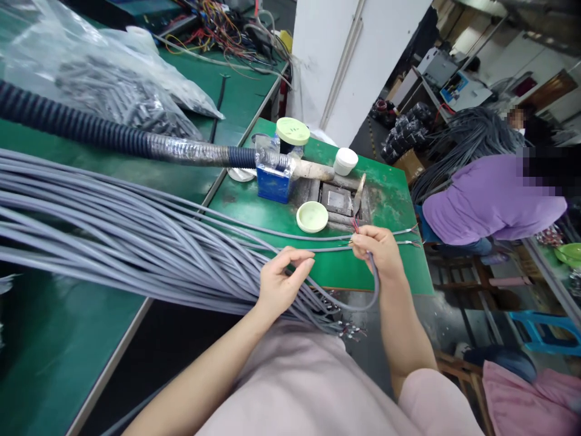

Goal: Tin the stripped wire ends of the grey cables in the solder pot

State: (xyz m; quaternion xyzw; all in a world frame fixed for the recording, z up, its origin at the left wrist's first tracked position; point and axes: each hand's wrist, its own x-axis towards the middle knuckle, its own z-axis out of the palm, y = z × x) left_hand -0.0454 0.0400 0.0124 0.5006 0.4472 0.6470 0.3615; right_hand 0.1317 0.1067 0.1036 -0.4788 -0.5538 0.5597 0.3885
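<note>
My right hand [376, 251] is closed round one grey cable [376, 290] near its end. Thin coloured wires [354, 224] stick up from its fingertips, and the cable loops down below the hand. Over the front of a thick bundle of grey cables [181, 242] is my left hand [284, 278], with thumb and fingers drawn together in a pinch; whether anything is between them cannot be made out. Two cables lie across the green table [272, 218] behind my hands, their stripped ends [411, 243] to the right. More stripped ends [349, 330] hang near my body.
A square metal pot with a shiny surface [338, 200] sits in the table, a scraper-like tool [359, 195] beside it. Around it are a pale green dish [312, 217], a white cup [345, 161], a blue box [273, 184] and a black hose [122, 140]. A person in purple [494, 197] sits right.
</note>
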